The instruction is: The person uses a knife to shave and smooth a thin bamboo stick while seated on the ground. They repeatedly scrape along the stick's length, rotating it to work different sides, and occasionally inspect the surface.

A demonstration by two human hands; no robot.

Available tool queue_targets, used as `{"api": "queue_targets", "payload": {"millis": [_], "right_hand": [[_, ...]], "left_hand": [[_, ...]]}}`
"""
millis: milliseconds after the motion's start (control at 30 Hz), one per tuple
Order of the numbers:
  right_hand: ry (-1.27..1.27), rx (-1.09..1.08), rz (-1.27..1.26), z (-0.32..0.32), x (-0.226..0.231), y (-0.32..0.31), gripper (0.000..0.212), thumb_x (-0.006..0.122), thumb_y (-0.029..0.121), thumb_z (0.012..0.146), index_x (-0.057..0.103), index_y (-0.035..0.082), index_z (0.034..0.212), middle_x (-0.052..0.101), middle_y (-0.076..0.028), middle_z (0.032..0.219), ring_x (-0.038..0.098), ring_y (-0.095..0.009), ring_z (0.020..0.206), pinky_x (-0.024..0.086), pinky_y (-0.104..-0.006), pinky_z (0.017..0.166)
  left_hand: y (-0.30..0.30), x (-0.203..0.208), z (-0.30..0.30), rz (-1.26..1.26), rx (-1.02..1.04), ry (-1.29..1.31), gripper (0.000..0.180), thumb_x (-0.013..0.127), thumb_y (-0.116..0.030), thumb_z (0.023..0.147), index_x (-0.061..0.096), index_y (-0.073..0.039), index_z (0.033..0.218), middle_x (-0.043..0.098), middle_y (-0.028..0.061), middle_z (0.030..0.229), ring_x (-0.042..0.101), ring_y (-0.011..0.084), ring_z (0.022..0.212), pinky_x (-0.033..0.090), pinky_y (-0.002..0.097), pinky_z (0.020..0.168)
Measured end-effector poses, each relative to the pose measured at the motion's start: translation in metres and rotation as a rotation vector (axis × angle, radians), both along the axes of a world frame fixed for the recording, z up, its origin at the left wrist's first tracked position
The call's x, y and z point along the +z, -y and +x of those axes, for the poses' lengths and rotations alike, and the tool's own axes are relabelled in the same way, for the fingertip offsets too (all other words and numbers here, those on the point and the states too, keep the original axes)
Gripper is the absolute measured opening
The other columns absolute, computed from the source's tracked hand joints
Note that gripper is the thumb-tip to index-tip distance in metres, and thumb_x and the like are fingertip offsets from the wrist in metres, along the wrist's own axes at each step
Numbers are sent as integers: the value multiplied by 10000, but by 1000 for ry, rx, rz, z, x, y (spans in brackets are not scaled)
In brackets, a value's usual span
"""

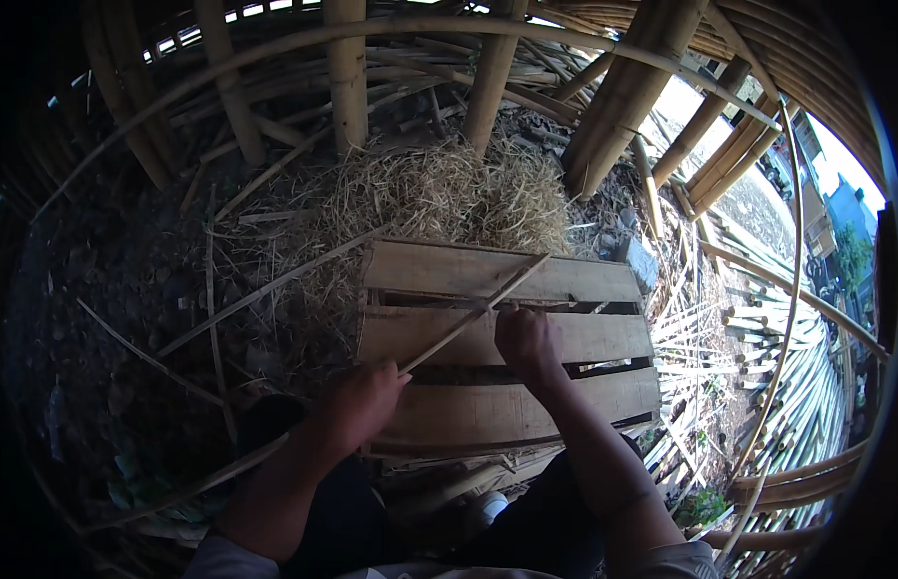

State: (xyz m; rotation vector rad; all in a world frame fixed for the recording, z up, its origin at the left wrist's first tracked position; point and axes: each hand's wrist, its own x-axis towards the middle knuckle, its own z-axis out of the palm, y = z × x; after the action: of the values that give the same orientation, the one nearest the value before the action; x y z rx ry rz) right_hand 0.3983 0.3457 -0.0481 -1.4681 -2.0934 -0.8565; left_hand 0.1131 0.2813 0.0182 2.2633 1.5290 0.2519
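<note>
I have 1 bamboo strip [439, 344] in work, lying aslant across the slatted bench [507, 413], its far end over the farthest of the 3 slats. Its near part seems to run on past the bench's near left corner, under my forearm. My left hand [364, 403] is at the bench's left edge, fingers pressed together around the strip. My right hand [529, 345] is above the bench's middle, fingers curled tight into a fist, seemingly on the handle of a thin tool [459, 304] that crosses the strip; against the dark gap between slats I can't tell its exact shape.

As for what is done, the heap of shavings [449, 193] just beyond the bench suggests to me that plenty has been pared here, though I can't tell how much came from this strip. What is left is at least this piece: it looks whole and I have not put it down, so I judge it midway. Loose strips [275, 287] lie to the left of the bench, and many poles [791, 396] lie to its right; whether those are finished or untouched, I can't say.
</note>
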Motion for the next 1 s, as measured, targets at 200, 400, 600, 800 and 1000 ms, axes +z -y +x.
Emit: {"api": "queue_targets", "payload": {"millis": [200,400,600,800,1000], "right_hand": [[137,28,218,12,-3,-13,231,561,110,946,535,121,716,459,-63,642,506,-249,501,425,-421,384],[-191,-78,-739,-49,44,20,292,595,270,928,615,101,691,638,-152,626,710,-379,664,562,-491,527],[-408,-374,-642,12,34,-17,390,525,227,980,662,57,657,665,-203,646,691,-408,608,567,-507,553],[-66,35,-375,-41,33,24,323,589,212,943,605,113,636,611,-136,592,647,-367,525,545,-500,526],[-365,-327,-607,-12,40,-12,413,516,273,965,673,80,636,698,-223,701,709,-403,615,577,-490,540]], "left_hand": [[2,-3,-5,75,-60,8,316,561,-326,1050,582,-63,876,654,161,752,683,365,694,550,464,621],[6,-2,-15,74,-79,-85,291,556,-315,1053,578,-66,903,650,142,737,687,344,686,555,442,619],[8,7,-6,60,-77,-11,295,556,-320,1052,584,-74,892,655,139,738,693,330,679,559,452,635],[5,9,-15,-7,-75,-77,299,552,-332,1053,587,-75,906,672,155,775,699,346,716,560,457,650],[13,-3,-24,161,-85,39,326,549,-341,1051,592,-56,901,674,176,788,700,361,750,560,471,666]]}}
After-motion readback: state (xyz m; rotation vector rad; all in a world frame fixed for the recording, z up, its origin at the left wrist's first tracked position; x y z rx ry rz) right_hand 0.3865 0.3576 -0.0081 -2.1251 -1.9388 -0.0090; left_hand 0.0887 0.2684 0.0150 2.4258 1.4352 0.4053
